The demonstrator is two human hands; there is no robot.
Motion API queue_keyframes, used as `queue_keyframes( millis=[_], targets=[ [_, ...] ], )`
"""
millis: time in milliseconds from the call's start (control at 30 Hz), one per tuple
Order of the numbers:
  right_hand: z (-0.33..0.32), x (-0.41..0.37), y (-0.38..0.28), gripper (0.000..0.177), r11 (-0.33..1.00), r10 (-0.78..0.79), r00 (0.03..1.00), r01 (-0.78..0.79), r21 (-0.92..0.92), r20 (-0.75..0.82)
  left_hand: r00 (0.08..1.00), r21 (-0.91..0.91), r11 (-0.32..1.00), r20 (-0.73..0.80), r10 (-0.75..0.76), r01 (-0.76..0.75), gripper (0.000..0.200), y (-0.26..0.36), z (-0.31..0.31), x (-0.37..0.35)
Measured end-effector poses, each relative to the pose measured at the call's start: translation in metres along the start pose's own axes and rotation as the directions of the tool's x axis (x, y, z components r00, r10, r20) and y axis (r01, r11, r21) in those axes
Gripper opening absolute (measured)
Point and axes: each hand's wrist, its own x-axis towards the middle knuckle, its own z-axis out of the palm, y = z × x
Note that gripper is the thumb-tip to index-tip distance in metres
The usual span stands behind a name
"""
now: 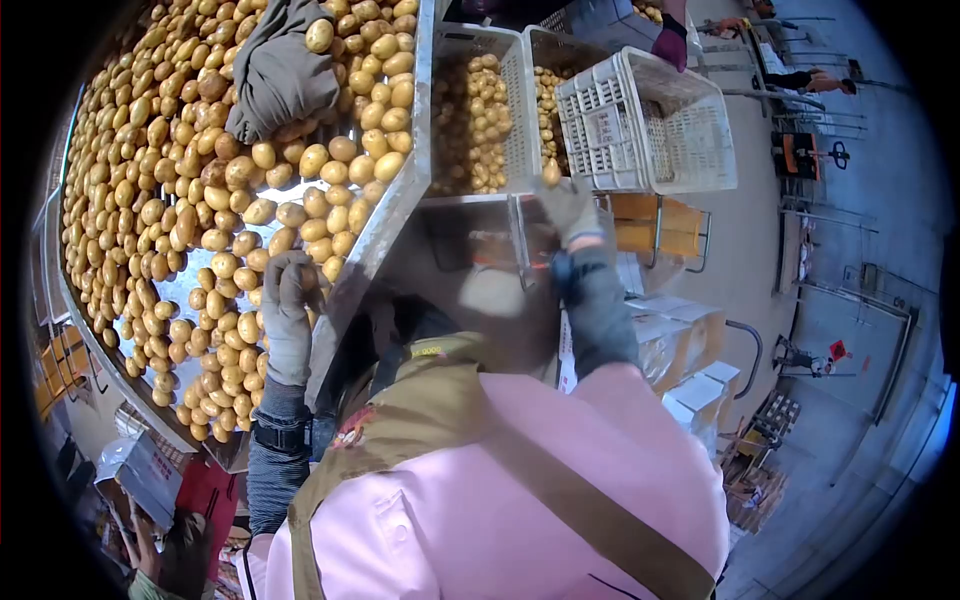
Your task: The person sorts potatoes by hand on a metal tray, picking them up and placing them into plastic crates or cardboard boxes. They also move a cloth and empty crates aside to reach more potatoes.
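Note:
Many yellow-brown potatoes lie spread over a metal-edged sorting table on the left. My left hand, in a pale grey glove, is at the table's near right part, its fingers curled around a potato that is mostly covered. My right hand, gloved too and blurred, reaches out to the right with a small potato at its fingertips. Just beyond that hand stand a white crate of potatoes and a narrower crate also holding potatoes.
Stacked white crates stand right of the filled ones. A grey cloth lies on the potatoes. Cardboard boxes are beside my right arm. Another person's dark glove is at the crates; another person's hand shows lower left.

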Motion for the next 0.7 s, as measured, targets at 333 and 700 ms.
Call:
queue_keyframes(
  millis=[333, 700],
  targets=[
    [0.174, -0.132, -0.172, 0.027, 0.934, 0.183, 0.853, -0.305, 0.184, 0.488, 0.878, -0.542, 0.691, 0.313, -0.362, 0.478, 0.065, -0.026, 0.022, 0.009],
    [0.097, -0.123, -0.104, 0.052, 0.901, -0.024, 0.949, 0.157, -0.406, 0.313, 0.807, -0.110, 0.879, 0.461, -0.368, 0.464, 0.057, -0.062, -0.038, -0.042]
  ],
)
